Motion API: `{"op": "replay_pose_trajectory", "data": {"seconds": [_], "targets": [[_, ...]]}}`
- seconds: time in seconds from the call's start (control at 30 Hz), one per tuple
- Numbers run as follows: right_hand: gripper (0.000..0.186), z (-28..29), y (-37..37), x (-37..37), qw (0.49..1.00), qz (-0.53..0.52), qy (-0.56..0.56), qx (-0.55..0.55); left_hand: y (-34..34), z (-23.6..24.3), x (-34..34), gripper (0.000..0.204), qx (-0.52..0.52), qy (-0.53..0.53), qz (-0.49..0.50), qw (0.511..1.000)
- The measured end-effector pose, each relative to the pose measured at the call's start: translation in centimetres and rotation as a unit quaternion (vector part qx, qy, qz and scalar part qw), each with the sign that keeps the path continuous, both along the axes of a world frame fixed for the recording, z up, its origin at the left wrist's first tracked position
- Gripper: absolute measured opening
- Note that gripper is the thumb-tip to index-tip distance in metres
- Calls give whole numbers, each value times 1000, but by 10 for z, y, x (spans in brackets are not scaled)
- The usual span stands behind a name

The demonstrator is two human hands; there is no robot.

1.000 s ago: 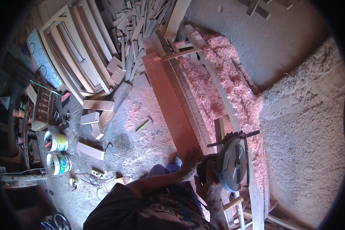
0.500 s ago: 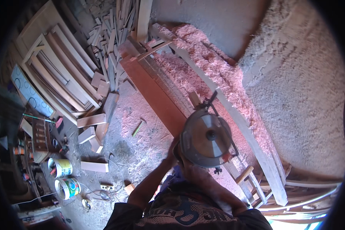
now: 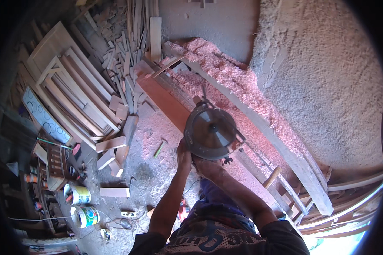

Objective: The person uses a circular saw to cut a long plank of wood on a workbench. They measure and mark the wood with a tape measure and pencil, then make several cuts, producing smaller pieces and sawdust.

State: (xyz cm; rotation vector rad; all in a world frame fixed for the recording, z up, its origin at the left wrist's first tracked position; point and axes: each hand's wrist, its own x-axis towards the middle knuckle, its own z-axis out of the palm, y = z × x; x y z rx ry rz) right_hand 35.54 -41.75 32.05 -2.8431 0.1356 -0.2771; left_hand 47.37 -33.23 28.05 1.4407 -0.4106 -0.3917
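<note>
A circular saw (image 3: pixel 211 132) is tilted so that its round blade faces me, above the near end of a long reddish-brown board (image 3: pixel 164 100). My left hand (image 3: pixel 184 156) is closed around the saw's left edge. On its near side, my right hand (image 3: pixel 208 168) grips the body from below. The saw hides most of the fingers of both hands and the part of the board behind it. Whether the saw touches the board I cannot tell.
Pink wood shavings (image 3: pixel 238 76) are heaped beside a long beam (image 3: pixel 259 121) on the right. A hammer (image 3: pixel 159 148) with a green handle lies on the floor to the left, near wood offcuts (image 3: pixel 110 144), buckets (image 3: pixel 84 216) and a cable (image 3: pixel 134 187). Wooden frames (image 3: pixel 72 93) lean farther left.
The saw, with both my hands on it, has moved away from me and to the left along the board. My arms are stretched out farther. The whole view has shifted slightly.
</note>
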Motion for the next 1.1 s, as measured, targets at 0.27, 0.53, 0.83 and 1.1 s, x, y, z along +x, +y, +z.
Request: {"op": "replay_pose_trajectory", "data": {"seconds": [0.27,0.53,0.83,1.1], "targets": [[40,28,-1,-114,955,-11,-242,170,-7,1,-10,49,105,13,30,994],[53,43,-38,-123,817,-219,-281,453,1,-12,0,41,172,-91,50,980],[45,15,-49,-121,835,-136,-276,456,0,-14,-5,32,167,-95,59,980],[51,9,-55,-121,791,-61,-271,544,-5,-2,-14,28,165,-85,73,980]]}}
